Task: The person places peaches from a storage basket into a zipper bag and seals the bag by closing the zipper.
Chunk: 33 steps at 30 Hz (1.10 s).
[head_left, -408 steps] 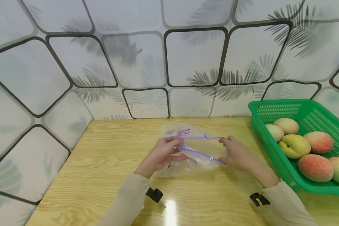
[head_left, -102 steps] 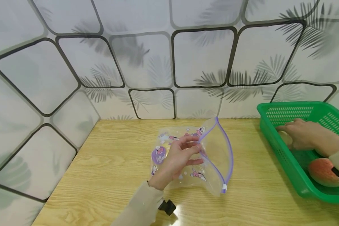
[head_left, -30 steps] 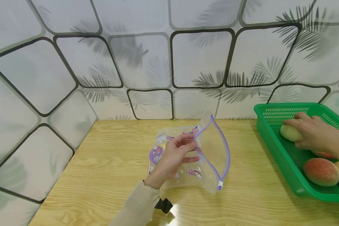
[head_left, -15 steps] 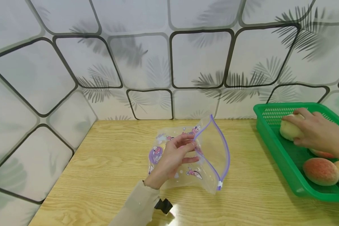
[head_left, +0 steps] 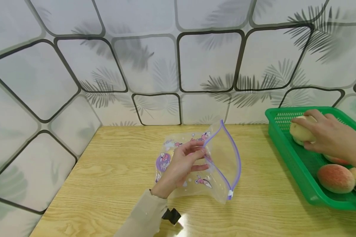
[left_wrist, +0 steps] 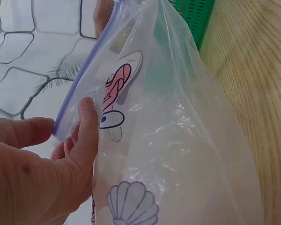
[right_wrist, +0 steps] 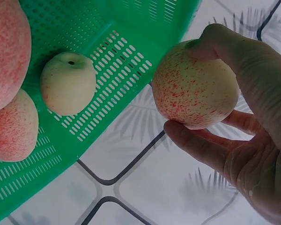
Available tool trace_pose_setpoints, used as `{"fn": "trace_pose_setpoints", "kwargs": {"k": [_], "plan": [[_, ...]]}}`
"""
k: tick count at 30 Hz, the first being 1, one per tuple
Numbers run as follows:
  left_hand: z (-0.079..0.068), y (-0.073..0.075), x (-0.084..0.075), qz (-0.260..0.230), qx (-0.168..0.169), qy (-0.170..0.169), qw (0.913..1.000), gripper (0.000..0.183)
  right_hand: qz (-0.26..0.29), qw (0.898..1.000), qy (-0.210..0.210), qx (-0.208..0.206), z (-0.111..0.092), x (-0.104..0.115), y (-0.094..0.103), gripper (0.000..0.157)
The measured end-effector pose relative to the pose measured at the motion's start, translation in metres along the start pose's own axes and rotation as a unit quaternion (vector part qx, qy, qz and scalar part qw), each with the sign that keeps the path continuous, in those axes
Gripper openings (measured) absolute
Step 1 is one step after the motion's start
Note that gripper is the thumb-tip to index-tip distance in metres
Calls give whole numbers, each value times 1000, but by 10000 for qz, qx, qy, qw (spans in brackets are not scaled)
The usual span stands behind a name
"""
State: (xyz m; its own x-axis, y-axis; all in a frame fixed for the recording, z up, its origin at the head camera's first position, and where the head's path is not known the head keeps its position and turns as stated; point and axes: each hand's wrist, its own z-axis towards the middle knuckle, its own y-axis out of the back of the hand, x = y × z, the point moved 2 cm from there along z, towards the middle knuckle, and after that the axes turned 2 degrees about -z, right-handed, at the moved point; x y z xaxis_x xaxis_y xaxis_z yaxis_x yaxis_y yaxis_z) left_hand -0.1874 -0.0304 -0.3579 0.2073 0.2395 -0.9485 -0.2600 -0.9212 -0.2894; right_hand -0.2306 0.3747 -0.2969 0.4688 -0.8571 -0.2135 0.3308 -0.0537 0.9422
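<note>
My left hand [head_left: 182,161] pinches the near rim of a clear zip bag [head_left: 195,187] printed with purple and pink figures. The bag lies on the table, its purple-edged mouth spread wide toward the right, with a white slider at the front corner. In the left wrist view, the thumb [left_wrist: 35,131] touches the purple strip. My right hand [head_left: 329,136] grips a pale peach [head_left: 302,130] at the left side of the green basket [head_left: 290,166]. Red speckles cover this peach [right_wrist: 196,89] in the right wrist view, where thumb and fingers hold it from opposite sides.
Several other peaches sit in the basket, among them a red one [head_left: 336,178] near the front and a pale one [right_wrist: 68,84]. A patterned wall covering [head_left: 207,62] rises behind the wooden table [head_left: 106,184].
Both hands held the bag's mouth at first; the right hand then went to the basket. Over the last second it has raised the peach slightly, moving left. My left hand stays put.
</note>
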Motion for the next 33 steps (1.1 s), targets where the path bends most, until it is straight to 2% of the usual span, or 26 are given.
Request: {"fn": "trace_pose_setpoints", "kwargs": {"k": [3,14,19,32,33], "plan": [[0,0,0,4,29,-5,10000,36,-40,9997,98,-220,1,4,2,79],[-1,0,0,-6,39,-34,10000,37,211,9989,-77,-400,6,21,15,72],[-1,0,0,-8,36,-30,10000,37,295,9973,120,-665,8,28,19,73],[-1,1,0,-48,-27,-16,10000,37,468,9908,708,-1052,16,52,25,90],[-1,1,0,-51,-19,-14,10000,37,500,9897,795,-1083,16,55,25,83]]}}
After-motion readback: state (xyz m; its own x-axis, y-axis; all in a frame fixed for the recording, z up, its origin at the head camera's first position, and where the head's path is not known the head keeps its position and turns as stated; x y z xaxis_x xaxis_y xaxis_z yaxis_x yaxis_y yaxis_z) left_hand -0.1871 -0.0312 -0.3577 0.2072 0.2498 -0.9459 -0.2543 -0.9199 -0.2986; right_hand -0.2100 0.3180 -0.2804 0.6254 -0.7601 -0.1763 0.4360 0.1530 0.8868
